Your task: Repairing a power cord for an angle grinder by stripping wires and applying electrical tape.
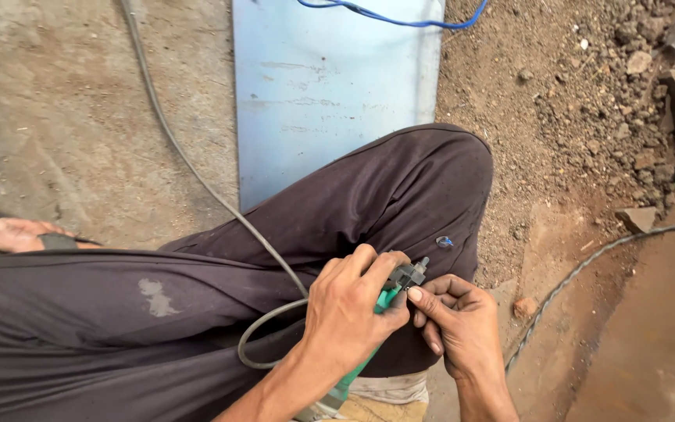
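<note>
My left hand [345, 309] is wrapped around a green-bodied power tool [380, 303] that rests on my lap. Its dark grey metal head [409, 274] pokes out above my thumb. My right hand [458, 320] pinches at that head with thumb and forefinger, fingers curled. A grey cable [263, 328] loops from the tool across my dark trousers [197, 312]. A small blue ring-shaped part [444, 241] lies on my knee just above the hands.
A pale blue metal sheet [330, 86] lies on the ground ahead, a blue wire [400, 17] across its top. The grey cable runs up left over concrete. Loose soil and stones [611, 94] are right. A twisted wire [587, 262] crosses lower right. A sandalled foot [21, 234] is left.
</note>
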